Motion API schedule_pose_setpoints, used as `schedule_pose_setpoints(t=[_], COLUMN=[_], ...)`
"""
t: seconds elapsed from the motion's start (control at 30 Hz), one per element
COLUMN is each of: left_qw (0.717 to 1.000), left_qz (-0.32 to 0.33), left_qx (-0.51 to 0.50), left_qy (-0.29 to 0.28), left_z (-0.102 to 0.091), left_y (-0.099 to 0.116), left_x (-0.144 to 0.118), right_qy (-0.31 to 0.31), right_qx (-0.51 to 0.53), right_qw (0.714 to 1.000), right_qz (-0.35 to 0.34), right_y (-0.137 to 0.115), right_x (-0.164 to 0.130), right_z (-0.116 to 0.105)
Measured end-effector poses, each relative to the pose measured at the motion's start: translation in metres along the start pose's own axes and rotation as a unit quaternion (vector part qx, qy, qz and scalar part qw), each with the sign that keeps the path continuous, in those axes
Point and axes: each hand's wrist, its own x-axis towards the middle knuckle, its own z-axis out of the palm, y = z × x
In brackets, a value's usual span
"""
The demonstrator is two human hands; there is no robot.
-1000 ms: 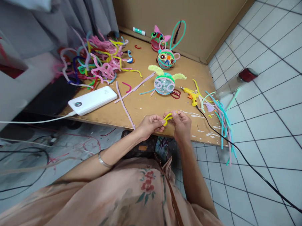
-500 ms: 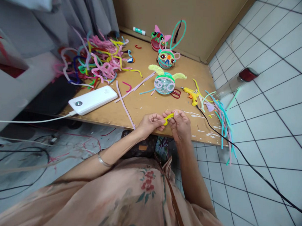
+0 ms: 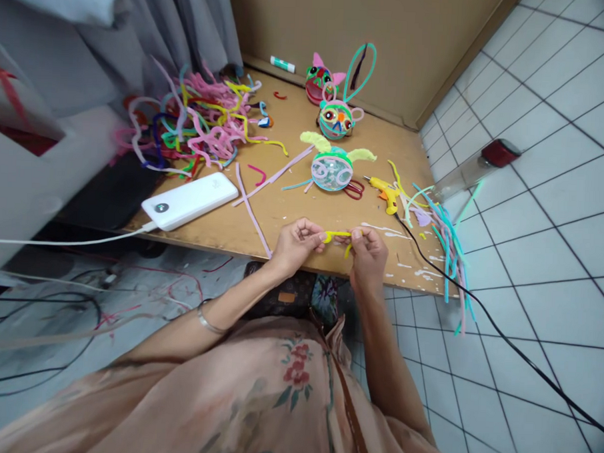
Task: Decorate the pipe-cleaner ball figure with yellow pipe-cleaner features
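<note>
We wear a peach dress [image 3: 254,398] with floral print, a silver bangle [image 3: 206,324] and a brown strap [image 3: 347,402].

A brown tabletop [image 3: 292,216] carries a tangle of pipe cleaners [image 3: 196,125] at ten o'clock, a white power bank [image 3: 193,201] at nine, three round craft faces [image 3: 331,169] near the middle and toward twelve, a yellow glue gun [image 3: 385,189] at three, and loose teal and pink stems [image 3: 444,236] hanging over the right edge.

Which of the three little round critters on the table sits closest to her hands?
The pale blue ball figure with fuzzy yellow-green ears; the orange-beaked, tall teal-eared figure and the pink-eared figure sit farther back, toward the wall.
</note>
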Motion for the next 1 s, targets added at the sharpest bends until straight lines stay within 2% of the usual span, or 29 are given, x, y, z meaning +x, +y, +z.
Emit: schedule_pose_setpoints(t=[0.2, 0.43, 0.7, 0.87, 1.0], left_qw=[0.999, 0.999, 0.996, 0.997, 0.999], left_qz=[0.025, 0.033, 0.044, 0.033, 0.017], left_qx=[0.002, 0.030, -0.039, -0.041, -0.025], left_qy=[0.034, 0.029, 0.066, 0.049, 0.039], left_z=[-0.002, -0.004, -0.001, -0.001, -0.004], left_y=[-0.002, -0.003, -0.001, -0.001, 0.000], left_x=[0.002, 0.001, 0.003, 0.001, 0.002], right_qy=[0.008, -0.007, -0.014, 0.000, -0.024], right_qx=[0.029, 0.030, 0.028, 0.007, -0.035], right_qw=[0.999, 0.999, 0.999, 0.999, 0.999], right_qz=[0.013, 0.005, 0.030, 0.042, 0.020], right_y=[0.002, 0.000, 0.008, 0.009, 0.006], right_x=[-0.007, -0.006, -0.008, -0.006, -0.001], right_z=[0.005, 0.006, 0.002, -0.002, -0.007])
